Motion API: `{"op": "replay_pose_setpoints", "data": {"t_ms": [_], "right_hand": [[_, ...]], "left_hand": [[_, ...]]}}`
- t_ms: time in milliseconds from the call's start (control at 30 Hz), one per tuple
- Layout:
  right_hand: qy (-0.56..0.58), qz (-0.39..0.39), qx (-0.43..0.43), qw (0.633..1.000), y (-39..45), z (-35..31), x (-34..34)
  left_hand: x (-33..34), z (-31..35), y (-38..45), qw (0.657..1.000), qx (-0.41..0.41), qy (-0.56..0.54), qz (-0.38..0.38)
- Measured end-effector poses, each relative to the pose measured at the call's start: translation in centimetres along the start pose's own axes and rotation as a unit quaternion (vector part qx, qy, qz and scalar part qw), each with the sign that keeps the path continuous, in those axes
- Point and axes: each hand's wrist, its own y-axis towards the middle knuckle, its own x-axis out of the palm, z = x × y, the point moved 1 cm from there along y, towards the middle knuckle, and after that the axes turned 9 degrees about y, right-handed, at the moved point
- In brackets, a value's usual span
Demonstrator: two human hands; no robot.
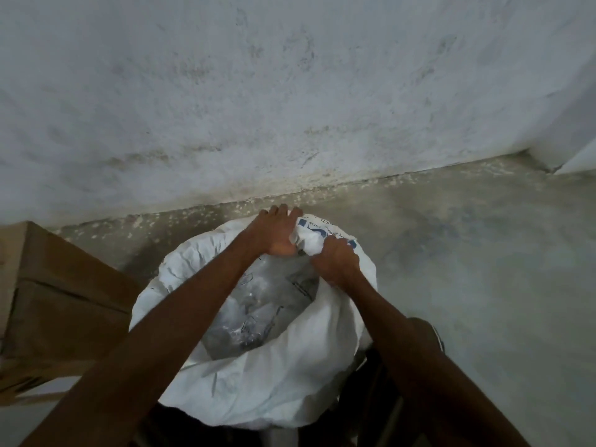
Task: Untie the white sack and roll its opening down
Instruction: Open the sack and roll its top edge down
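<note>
Where bare concrete floor point(467, 269) meets stained wall point(258, 91), white sack point(258, 375) stands mouth-up, centre frame.
Left hand point(277, 233) and right hand point(335, 262) both grip its far rim.

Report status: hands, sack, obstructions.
Left hand and right hand both grip far rim. Sack open, rim bunched, partly rolled. Box beside sack, not blocking.

Brown cardboard box point(61, 304) on the concrete floor point(467, 253), left of frame, near the stained whitewashed wall point(258, 91). Pale flecks along the wall's base.
</note>
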Motion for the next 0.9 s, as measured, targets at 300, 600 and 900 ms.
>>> {"op": "replay_pose_setpoints", "data": {"t_ms": [300,600,900], "right_hand": [[0.294,-0.25,0.137,0.912,3.1,2.8,-3.0],[0.093,-0.048,0.139,0.985,-5.1,2.3,0.2],[0.432,0.064,0.21,0.875,-5.1,2.1,-0.7]], "left_hand": [[2.0,5.1,1.2,0.994,0.07,0.019,0.088],[0.8,5.5,4.8,0.978,-0.002,0.146,-0.147],[-1.1,6.8,-2.4,0.992,-0.041,-0.116,0.012]]}}
